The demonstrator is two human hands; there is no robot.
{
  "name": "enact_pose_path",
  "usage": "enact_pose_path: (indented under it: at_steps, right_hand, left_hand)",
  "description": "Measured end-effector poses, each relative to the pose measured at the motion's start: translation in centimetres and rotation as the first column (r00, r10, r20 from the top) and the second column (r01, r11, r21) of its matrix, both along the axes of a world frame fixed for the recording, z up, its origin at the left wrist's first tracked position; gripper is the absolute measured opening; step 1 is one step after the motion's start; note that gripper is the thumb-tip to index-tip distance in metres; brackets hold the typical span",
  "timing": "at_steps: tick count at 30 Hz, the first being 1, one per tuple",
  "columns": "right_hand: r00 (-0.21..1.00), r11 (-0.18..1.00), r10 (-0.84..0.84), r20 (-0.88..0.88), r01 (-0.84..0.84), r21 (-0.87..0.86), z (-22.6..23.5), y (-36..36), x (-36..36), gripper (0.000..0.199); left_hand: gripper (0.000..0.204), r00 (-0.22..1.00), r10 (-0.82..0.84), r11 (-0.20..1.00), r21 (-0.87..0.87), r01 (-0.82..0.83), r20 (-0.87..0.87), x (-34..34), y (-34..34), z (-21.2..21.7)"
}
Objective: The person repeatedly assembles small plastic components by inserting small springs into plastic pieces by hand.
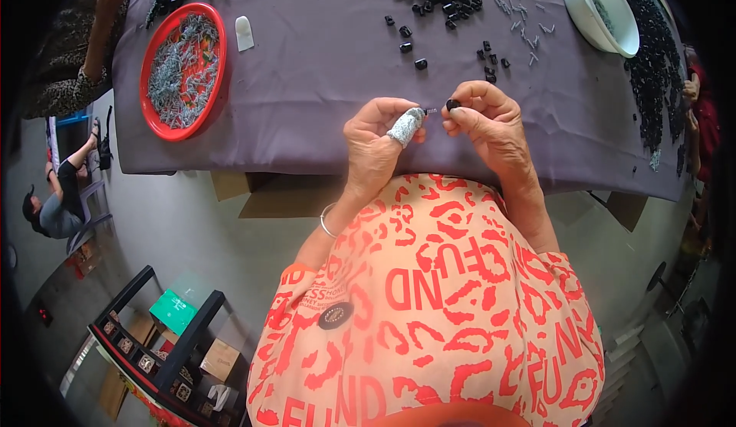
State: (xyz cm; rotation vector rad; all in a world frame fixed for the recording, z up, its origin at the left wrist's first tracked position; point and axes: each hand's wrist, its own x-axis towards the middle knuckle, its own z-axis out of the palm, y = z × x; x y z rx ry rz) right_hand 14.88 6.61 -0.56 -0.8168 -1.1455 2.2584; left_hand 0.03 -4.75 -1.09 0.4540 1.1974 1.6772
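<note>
The left hand (369, 151), its thumb in a speckled pale wrap (405, 127), pinches a thin metal piece (432, 110) near the centre of the frame. Just right of it, the right hand (494, 128) pinches a small black part (452, 104) — the two pieces look apart. Beyond, loose black pieces (445, 1) lie at top centre, small metal pins (524, 22) at upper right. A red basin (223, 82) of thin grey pieces stands at upper left — a white bowl (630, 40) at upper right.

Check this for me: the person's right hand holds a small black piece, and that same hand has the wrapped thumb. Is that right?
Not quite: the wrapped thumb is on the left hand, as the head view shows. The right hand does hold a small black piece.
</note>
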Motion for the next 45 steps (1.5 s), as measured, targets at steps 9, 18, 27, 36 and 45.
enact_pose_path:
  at_steps: [9,18,27,36,45]
  right_hand:
    - [0.998,0.998,0.002,-0.062,0.002,0.068,-0.1,-0.6,0.4,0.016]
    - [0.992,0.911,-0.114,0.053,0.083,0.403,0.5,-1.8,1.1,0.017]
    - [0.994,0.821,-0.093,0.065,0.039,0.57,0.2,-1.7,1.6,0.019]
    - [0.992,0.816,-0.096,0.077,0.034,0.577,0.4,-1.9,1.7,0.02]
    - [0.998,0.989,-0.033,-0.049,0.04,0.139,0.2,-1.4,2.0,0.014]
  left_hand:
    - [0.013,0.979,-0.018,0.999,-0.052,0.007,-0.205,0.5,-0.1,1.9]
    - [0.013,0.967,-0.002,0.997,-0.081,-0.019,-0.256,1.5,0.1,2.5]
    - [0.012,0.956,-0.025,0.997,-0.081,0.001,-0.292,1.7,0.1,2.5]
    - [0.013,0.949,-0.034,0.998,-0.067,0.014,-0.314,1.7,-0.1,2.5]
    - [0.017,0.913,-0.032,0.998,-0.067,0.005,-0.406,2.1,-0.1,3.3]
